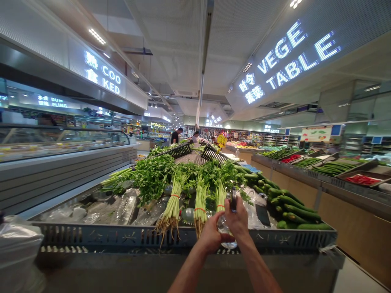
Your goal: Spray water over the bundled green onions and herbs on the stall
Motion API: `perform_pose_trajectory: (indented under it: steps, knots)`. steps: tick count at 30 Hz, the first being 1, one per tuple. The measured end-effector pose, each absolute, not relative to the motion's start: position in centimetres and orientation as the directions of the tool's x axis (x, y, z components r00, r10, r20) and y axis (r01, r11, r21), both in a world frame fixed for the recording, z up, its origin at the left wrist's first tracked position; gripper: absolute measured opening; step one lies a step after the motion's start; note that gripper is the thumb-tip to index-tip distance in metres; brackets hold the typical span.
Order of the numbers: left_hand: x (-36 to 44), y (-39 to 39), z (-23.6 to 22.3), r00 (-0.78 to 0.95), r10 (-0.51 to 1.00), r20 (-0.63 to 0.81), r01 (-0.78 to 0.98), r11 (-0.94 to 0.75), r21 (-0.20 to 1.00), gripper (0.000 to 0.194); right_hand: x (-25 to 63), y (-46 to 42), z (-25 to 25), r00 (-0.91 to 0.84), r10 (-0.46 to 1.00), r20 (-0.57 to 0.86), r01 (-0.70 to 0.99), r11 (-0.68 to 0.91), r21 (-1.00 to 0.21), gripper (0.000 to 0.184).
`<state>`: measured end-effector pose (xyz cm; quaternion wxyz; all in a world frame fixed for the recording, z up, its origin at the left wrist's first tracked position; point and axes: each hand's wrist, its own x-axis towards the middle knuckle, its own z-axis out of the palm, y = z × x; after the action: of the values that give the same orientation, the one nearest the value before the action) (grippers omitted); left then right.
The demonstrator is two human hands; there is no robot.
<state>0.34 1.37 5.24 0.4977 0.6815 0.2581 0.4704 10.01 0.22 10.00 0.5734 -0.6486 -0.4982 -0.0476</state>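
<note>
My right hand [236, 219] is closed round a small dark object [233, 199], perhaps a phone, held upright over the produce bin. My left hand [210, 236] is closed just below it, against a clear plastic bottle or bag [227, 243] at the bin's front edge; what exactly it grips is hard to make out. Right in front of the hands lie bundles of leafy green herbs with pale stalks and roots [200, 203], tied with orange bands. Cucumbers [287, 205] are piled to the right of the herbs.
The grey slotted bin [106, 236] holds clear plastic ice bags on its left side. A glass deli counter [61, 142] runs along the left. More vegetable stands [330, 169] line the right. People stand far back in the aisle [175, 135].
</note>
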Motion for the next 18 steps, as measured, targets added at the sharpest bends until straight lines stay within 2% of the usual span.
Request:
perform_pose_trajectory:
  steps: [7, 14, 18]
  knots:
    - [0.37, 1.46, 4.97, 0.427, 0.804, 0.414, -0.215, -0.354, 0.910, 0.074, 9.60, 0.12, 10.20, 0.457, 0.600, 0.657, 0.727, 0.173, -0.664, 0.039]
    - [-0.02, 1.28, 4.53, 0.430, 0.814, 0.389, -0.134, -0.369, 0.920, 0.072, 9.40, 0.06, 9.68, 0.456, 0.644, 0.614, 0.717, 0.143, -0.683, 0.034]
    - [-0.22, 1.29, 4.25, 0.436, 0.813, 0.386, -0.160, -0.352, 0.922, 0.073, 9.13, -0.13, 9.68, 0.442, 0.648, 0.621, 0.721, 0.155, -0.675, 0.036]
